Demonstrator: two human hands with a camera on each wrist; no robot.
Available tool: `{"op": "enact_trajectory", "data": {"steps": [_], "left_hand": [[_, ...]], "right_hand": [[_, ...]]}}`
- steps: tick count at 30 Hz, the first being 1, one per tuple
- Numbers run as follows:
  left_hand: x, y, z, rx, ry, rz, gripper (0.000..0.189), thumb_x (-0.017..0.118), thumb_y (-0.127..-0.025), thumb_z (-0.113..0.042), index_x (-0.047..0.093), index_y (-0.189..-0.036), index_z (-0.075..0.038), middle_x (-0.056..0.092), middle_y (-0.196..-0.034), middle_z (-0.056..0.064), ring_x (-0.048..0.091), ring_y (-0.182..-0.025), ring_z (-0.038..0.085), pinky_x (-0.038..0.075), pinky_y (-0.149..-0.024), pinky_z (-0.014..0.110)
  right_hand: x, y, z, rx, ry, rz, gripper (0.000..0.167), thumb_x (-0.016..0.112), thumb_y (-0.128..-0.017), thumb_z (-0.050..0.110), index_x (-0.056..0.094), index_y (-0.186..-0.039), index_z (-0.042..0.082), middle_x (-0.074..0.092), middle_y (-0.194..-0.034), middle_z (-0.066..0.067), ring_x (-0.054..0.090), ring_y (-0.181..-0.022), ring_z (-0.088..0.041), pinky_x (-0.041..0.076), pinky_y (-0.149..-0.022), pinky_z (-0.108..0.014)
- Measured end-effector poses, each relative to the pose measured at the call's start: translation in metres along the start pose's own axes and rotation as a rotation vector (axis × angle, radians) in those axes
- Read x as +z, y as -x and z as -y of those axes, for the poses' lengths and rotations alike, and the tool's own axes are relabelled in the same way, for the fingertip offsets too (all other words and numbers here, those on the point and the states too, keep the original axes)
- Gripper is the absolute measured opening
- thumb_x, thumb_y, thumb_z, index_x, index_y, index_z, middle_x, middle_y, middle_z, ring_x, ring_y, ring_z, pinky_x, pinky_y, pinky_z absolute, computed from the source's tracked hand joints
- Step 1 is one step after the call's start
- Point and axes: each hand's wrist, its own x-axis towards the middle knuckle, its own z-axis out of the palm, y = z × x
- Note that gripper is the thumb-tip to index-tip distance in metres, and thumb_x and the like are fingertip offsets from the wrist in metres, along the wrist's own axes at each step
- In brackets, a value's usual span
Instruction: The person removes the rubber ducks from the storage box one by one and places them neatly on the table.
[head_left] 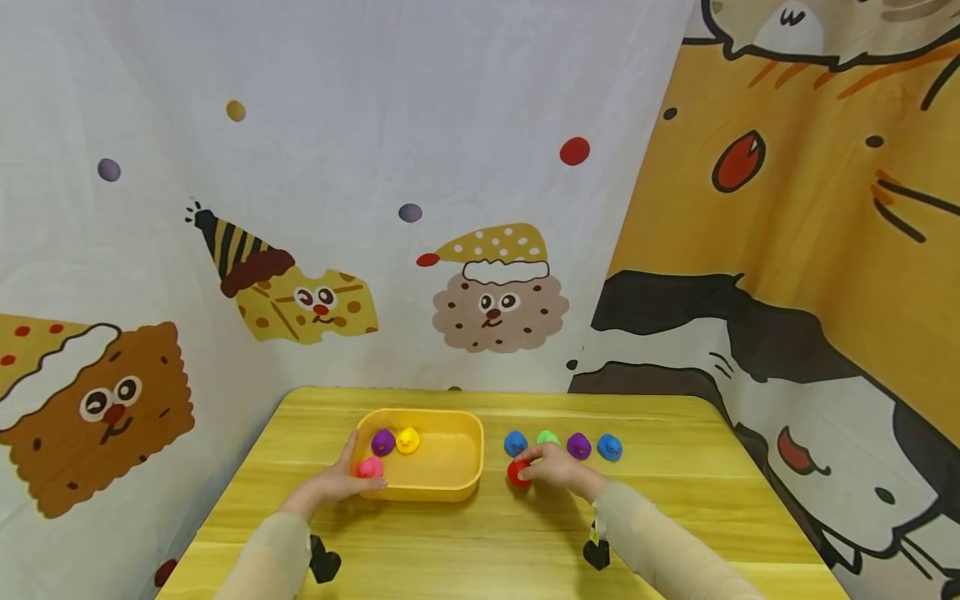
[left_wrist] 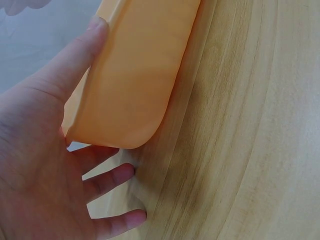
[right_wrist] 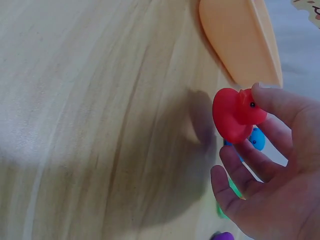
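Observation:
A red rubber duck [head_left: 518, 473] is pinched between the thumb and fingers of my right hand [head_left: 553, 467], to the right of a yellow-orange plastic tub [head_left: 457, 493]. In the right wrist view the red duck [right_wrist: 232, 116] shows side on, its shadow beside it on the wood. My left hand [head_left: 337, 481] touches the tub's left end, thumb along the front rim. In the left wrist view its other fingers are spread beside the tub wall [left_wrist: 130, 95]. Inside the tub sit a purple duck [head_left: 382, 442], a yellow duck [head_left: 408, 441] and a pink duck [head_left: 371, 467].
Behind my right hand a row holds a blue duck [head_left: 515, 442], a green duck [head_left: 547, 437] partly hidden, a purple duck [head_left: 578, 446] and another blue duck [head_left: 610, 447]. All stand on a wooden table [head_left: 450, 550], with a cartoon-printed cloth [head_left: 337, 125] hanging behind.

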Motion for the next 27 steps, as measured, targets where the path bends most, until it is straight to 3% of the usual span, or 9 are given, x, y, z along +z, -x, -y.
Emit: {"op": "enact_trajectory", "data": {"steps": [27], "left_hand": [[-0.001, 0.000, 0.000, -0.004, 0.006, -0.006, 0.123, 0.078, -0.082, -0.035, -0.020, -0.150, -0.003, -0.006, -0.153, 0.036, 0.009, -0.137, 0.057, 0.011, -0.108, 0.068]], "right_hand": [[0.007, -0.001, -0.009, 0.017, -0.022, 0.034, 0.027, 0.074, -0.083, 0.007, 0.069, -0.107, -0.004, 0.069, -0.101, -0.009, 0.060, -0.089, -0.017, 0.052, -0.074, -0.029]]}}
